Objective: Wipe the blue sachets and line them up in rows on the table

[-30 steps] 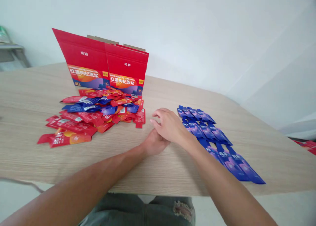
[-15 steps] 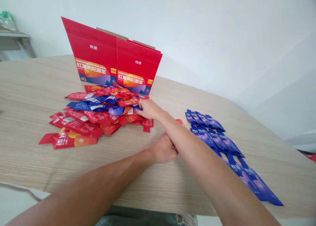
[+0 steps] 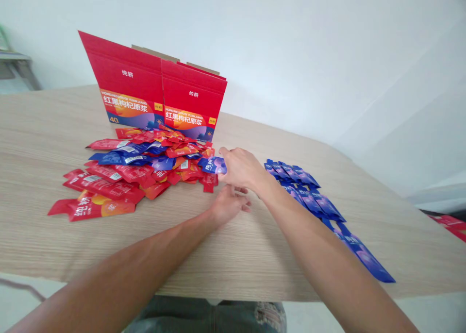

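Observation:
My right hand [image 3: 242, 168] grips a blue sachet [image 3: 215, 165] with purple print at the right edge of a mixed heap. The sachet's left end sticks out from my fingers toward the heap. Just below it, near the tabletop, my left hand [image 3: 228, 208] has its fingers apart and loosely bent, with nothing visible in them. Red sachets [image 3: 104, 208] and a few blue sachets [image 3: 125, 158] lie jumbled together on the left. To the right, overlapping blue sachets [image 3: 315, 202] lie face up in slanted rows, partly covered by my right forearm.
Behind the heap stands an open red carton [image 3: 143, 83] with its flaps raised. The wooden table [image 3: 174, 255] ends at a front edge close to my lap. A white wall [image 3: 291, 56] rises behind, and a red object [image 3: 449, 224] shows at the far right.
My right hand has come away rightward from the heap with a blue sachet. My left hand has shifted up and its fingers have spread. The red piece beyond my right forearm no longer shows.

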The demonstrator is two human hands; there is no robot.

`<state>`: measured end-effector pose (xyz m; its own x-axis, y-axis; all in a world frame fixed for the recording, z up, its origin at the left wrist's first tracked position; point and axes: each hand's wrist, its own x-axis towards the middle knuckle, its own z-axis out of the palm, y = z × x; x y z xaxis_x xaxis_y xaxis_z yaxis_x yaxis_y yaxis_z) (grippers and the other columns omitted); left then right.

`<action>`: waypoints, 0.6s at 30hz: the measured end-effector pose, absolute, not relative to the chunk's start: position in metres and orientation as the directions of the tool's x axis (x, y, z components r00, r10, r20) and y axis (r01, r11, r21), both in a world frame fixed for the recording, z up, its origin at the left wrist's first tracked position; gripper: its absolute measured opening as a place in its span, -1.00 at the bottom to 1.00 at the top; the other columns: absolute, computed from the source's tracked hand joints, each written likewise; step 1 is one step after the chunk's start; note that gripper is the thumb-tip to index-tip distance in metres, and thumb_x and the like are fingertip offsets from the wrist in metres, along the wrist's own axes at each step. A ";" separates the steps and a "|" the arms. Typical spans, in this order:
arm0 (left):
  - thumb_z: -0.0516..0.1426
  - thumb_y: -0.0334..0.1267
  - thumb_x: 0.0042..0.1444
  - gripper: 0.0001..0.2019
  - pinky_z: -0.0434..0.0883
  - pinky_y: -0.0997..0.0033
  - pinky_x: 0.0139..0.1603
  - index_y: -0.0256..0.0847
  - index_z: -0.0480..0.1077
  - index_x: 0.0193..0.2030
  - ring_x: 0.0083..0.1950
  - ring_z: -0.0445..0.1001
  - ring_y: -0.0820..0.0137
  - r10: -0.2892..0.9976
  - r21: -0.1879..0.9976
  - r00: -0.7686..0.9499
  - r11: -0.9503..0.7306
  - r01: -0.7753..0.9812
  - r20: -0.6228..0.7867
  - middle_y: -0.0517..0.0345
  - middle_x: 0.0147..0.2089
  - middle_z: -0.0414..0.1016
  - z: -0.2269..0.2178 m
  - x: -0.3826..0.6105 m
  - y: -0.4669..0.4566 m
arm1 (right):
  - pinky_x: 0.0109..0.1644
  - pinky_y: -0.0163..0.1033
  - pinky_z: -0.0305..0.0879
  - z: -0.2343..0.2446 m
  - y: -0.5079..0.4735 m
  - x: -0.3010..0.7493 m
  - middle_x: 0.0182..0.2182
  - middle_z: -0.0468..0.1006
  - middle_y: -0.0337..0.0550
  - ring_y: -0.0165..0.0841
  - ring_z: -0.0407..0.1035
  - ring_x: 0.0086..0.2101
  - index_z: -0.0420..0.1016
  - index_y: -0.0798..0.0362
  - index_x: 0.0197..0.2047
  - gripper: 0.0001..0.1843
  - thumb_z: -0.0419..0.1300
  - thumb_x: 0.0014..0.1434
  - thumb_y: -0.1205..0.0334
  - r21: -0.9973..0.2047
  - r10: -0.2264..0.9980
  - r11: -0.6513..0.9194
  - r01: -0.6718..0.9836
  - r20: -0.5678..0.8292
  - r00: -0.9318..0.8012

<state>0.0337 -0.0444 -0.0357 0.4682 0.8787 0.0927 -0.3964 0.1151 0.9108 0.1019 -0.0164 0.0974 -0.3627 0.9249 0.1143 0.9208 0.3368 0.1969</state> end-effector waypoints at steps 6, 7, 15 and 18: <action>0.29 -0.44 -0.19 -0.58 0.58 0.24 -0.08 -0.20 0.49 -0.09 -0.18 0.63 0.30 0.908 0.766 0.416 0.239 -0.596 0.041 0.08 -0.12 0.64 -0.003 0.018 -0.045 | -0.01 -0.14 0.42 0.093 -0.059 0.154 -0.08 0.73 0.13 -0.04 0.61 -0.07 0.49 0.16 0.24 -0.48 0.28 0.25 0.16 0.049 0.952 0.194 0.980 0.232 -0.200; 0.29 -0.40 -0.17 -0.64 0.58 0.23 -0.06 -0.22 0.49 -0.14 -0.18 0.64 0.28 0.910 0.751 0.413 0.243 -0.614 0.043 0.07 -0.15 0.65 0.000 0.016 -0.044 | 0.00 -0.15 0.41 0.090 -0.067 0.159 -0.09 0.73 0.10 -0.07 0.61 -0.08 0.51 0.14 0.21 -0.52 0.28 0.26 0.15 0.005 0.951 0.185 0.983 0.250 -0.180; 0.39 -0.18 0.06 -0.75 0.60 0.22 -0.15 -0.29 0.50 -0.27 -0.31 0.67 0.24 0.934 0.825 0.358 0.197 -0.529 0.007 0.01 -0.33 0.67 0.003 0.020 -0.048 | 0.22 -0.08 0.38 0.066 -0.112 0.163 0.03 0.65 0.11 -0.08 0.49 0.10 0.56 0.10 0.06 -0.68 0.29 0.31 0.13 -0.148 0.928 0.178 0.973 0.353 -0.116; 0.41 -0.18 0.06 -0.75 0.60 0.29 -0.18 -0.33 0.57 -0.25 -0.31 0.67 0.27 0.893 0.838 0.448 0.216 -0.500 0.037 -0.04 -0.29 0.71 0.005 0.021 -0.055 | 0.21 -0.08 0.39 0.061 -0.120 0.164 0.02 0.64 0.09 -0.09 0.48 0.09 0.56 0.08 0.01 -0.71 0.34 0.28 0.13 -0.194 0.919 0.169 0.966 0.386 -0.083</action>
